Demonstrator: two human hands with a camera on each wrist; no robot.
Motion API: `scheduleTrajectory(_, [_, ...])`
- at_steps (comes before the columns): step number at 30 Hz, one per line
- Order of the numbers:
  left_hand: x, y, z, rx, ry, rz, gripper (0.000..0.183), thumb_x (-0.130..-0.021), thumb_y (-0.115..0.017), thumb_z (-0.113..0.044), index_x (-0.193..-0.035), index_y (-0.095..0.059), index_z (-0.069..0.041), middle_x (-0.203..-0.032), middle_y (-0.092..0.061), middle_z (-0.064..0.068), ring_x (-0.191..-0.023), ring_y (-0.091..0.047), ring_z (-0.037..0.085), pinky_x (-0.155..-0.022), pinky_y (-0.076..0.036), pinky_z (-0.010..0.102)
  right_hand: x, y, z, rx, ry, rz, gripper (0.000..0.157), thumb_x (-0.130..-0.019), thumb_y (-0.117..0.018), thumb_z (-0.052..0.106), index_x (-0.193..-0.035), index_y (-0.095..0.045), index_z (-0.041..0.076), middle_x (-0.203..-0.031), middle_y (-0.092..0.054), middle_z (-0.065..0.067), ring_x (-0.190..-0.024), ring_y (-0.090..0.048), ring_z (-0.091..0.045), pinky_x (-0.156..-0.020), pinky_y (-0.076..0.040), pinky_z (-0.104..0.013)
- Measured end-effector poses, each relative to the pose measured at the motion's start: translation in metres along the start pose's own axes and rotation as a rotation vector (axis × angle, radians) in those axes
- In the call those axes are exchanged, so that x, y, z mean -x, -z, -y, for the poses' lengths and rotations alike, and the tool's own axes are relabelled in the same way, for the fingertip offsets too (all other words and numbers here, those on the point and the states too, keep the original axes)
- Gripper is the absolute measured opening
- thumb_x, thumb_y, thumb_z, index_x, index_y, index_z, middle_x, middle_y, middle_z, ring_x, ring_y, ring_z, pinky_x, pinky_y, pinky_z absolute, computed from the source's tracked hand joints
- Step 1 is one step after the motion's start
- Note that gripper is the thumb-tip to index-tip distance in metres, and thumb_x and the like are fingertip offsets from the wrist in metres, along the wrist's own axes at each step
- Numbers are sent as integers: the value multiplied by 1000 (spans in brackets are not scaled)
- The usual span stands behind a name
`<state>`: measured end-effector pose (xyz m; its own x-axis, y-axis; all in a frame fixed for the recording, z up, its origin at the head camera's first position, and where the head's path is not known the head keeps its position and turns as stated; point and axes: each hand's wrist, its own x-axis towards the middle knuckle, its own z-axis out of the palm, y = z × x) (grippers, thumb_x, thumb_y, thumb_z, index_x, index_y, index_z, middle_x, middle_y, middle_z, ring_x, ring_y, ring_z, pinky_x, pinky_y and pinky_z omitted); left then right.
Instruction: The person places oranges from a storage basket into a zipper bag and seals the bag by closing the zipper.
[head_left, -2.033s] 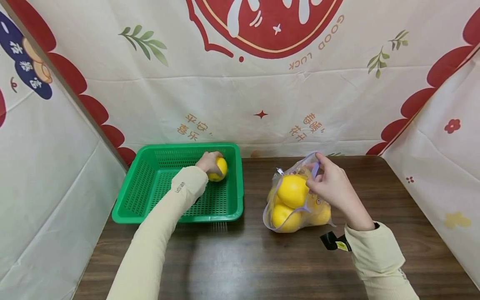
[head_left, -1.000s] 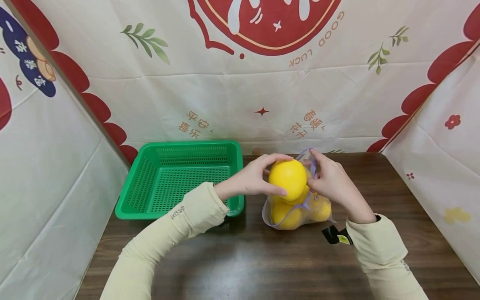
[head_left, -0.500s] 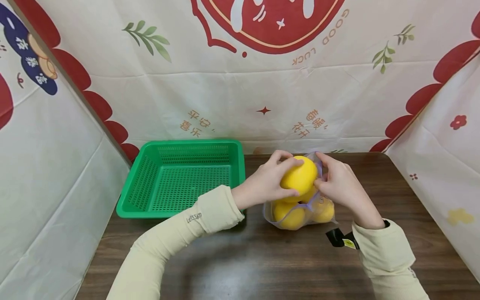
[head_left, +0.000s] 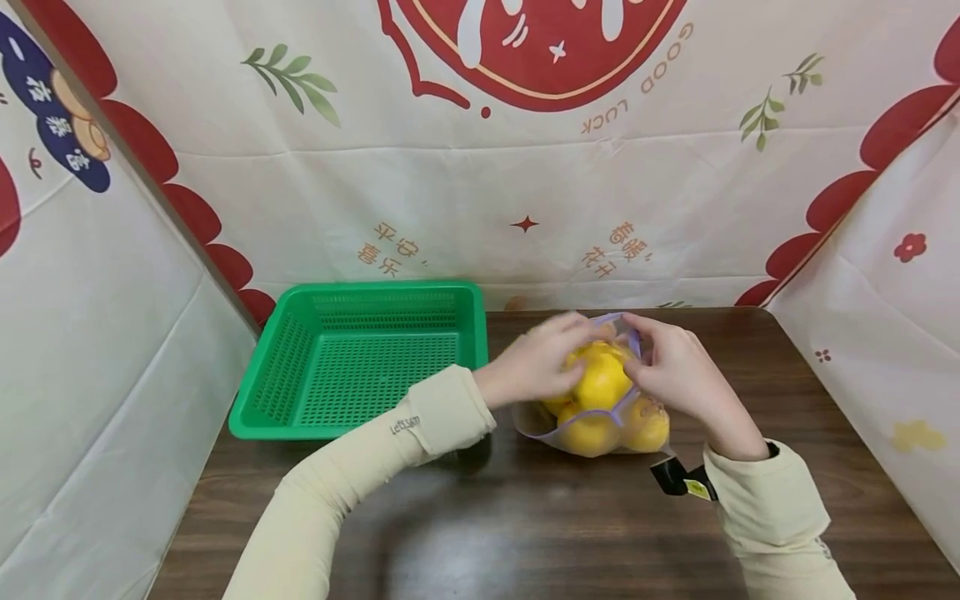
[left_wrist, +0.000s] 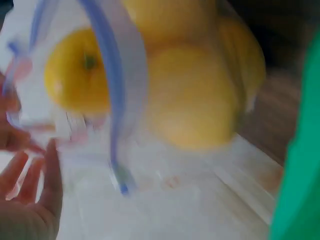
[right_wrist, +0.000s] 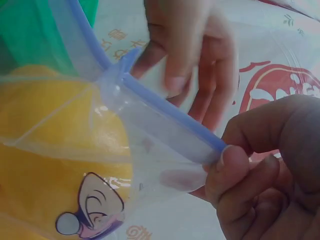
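A clear plastic bag (head_left: pixel 617 414) with lilac edging stands on the table, bulging with several yellow oranges. One orange (head_left: pixel 602 379) sits uppermost in the bag. At the bag's mouth my left hand (head_left: pixel 536 360) is blurred, its fingers stretched beside the fruit. Seen from the left wrist, the left hand's fingers (left_wrist: pixel 50 185) are extended and apart from the orange (left_wrist: pixel 75 75). My right hand (head_left: pixel 678 375) pinches the bag's upper edge between thumb and index finger. The right wrist view shows that grip on the lilac edging (right_wrist: pixel 170 110). Lower oranges are partly hidden behind the film.
Left of the bag stands a green plastic basket (head_left: pixel 480 333) with perforated walls and floor. Both rest on a dark wooden table (head_left: pixel 480 533). Printed white cloth (head_left: pixel 450 192) walls enclose the back and sides.
My left hand took an orange from the green basket and carried it right to the bag. The orange now lies inside, out of the left hand's grasp. The right hand keeps pinching the edge.
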<state>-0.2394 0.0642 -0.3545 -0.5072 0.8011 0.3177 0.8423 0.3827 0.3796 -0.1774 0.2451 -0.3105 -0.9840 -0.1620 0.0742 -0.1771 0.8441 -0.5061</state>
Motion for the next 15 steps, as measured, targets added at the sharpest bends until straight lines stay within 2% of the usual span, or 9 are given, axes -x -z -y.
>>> scheduleTrajectory(1, [1,4,4,24,32,-33,41,-84,-54,-4,-125,-50,-7,-127,-49,6,-106,-49,15,-87,-41,18,1,1,0,-3,-2,3,57,-76,-56,2,-130,-42,-10,-48,-39,0,-38,-36,-12,-38,-35,-25])
scheduleTrajectory(3, [3,8,13,25,90,-44,42,-85,-50,1,-126,-49,-6,-125,-49,6,-105,-49,16,-89,-41,20,2,2,0,-7,-9,6,57,-76,-56,2,-130,-41,-10,-47,-38,1,-38,-36,-12,-38,-35,-25])
scheduleTrajectory(6, [7,5,27,-48,121,53,38,-89,-52,-4,-127,-49,-7,-123,-53,4,-109,-50,15,-91,-41,22,4,4,0,-10,-10,11,58,-76,-56,2,-131,-41,-9,-46,-37,1,-38,-36,-12,-38,-34,-25])
scheduleTrajectory(8, [10,0,33,-114,72,96,31,-89,-57,-11,-120,-56,-8,-114,-59,3,-101,-55,15,-86,-44,21,5,4,-1,-11,-8,13,57,-76,-55,2,-131,-41,-9,-47,-39,1,-38,-35,-11,-38,-34,-25])
scheduleTrajectory(9, [11,-3,35,-138,43,91,27,-88,-59,-15,-115,-59,-10,-108,-61,2,-95,-57,14,-81,-46,20,6,4,-1,-10,-4,10,57,-77,-55,2,-131,-41,-9,-48,-40,1,-38,-34,-11,-38,-34,-25])
scheduleTrajectory(12, [14,-8,40,-244,-38,19,19,-84,-63,-22,-100,-64,-13,-92,-61,-1,-80,-58,11,-70,-48,18,8,4,-2,-15,1,-11,54,-78,-55,1,-130,-42,-8,-49,-39,0,-38,-32,-10,-38,-32,-24])
scheduleTrajectory(15, [16,-6,42,-312,-68,-63,13,-85,-63,-24,-93,-66,-14,-83,-60,-1,-71,-58,9,-62,-48,17,12,1,-4,-7,23,-46,52,-79,-54,1,-129,-44,-7,-51,-39,0,-40,-32,-9,-40,-31,-23])
